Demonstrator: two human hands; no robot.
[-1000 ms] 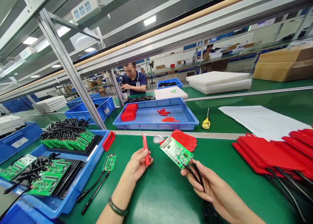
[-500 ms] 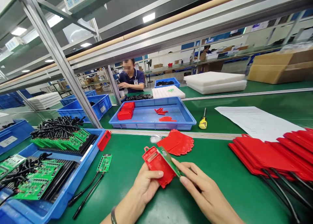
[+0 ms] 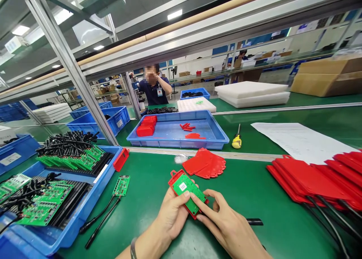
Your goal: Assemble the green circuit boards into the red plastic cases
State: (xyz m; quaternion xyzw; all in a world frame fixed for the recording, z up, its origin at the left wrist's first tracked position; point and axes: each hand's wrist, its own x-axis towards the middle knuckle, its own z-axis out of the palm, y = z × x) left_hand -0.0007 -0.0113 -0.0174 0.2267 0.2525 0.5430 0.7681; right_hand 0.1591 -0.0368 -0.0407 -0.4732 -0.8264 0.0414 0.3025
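Note:
My left hand (image 3: 174, 210) is closed around a red plastic case (image 3: 173, 181), its thumb lying on top. Inside the case lies a green circuit board (image 3: 181, 179) with a white label facing up. My right hand (image 3: 219, 212) grips the lower right end, its index finger on the board and its thumb at the case's edge. A piece of black cable (image 3: 255, 221) shows beyond the right hand; the rest is hidden. Just past the case, flat red panels (image 3: 205, 163) lie fanned out beside a small clear plastic bag (image 3: 181, 158).
At left, a blue bin (image 3: 96, 198) holds circuit boards with black cables; one loose circuit board (image 3: 121, 186) lies beside it. Ahead are a blue tray (image 3: 169, 140) with red parts and a yellow screwdriver (image 3: 236, 141). Cabled red cases (image 3: 305, 180) are piled right. A co-worker (image 3: 155, 87) is opposite.
The circuit board, tilted at the case's right side before, now lies flat in it. My right hand has moved left onto it. The co-worker has raised a hand to the head.

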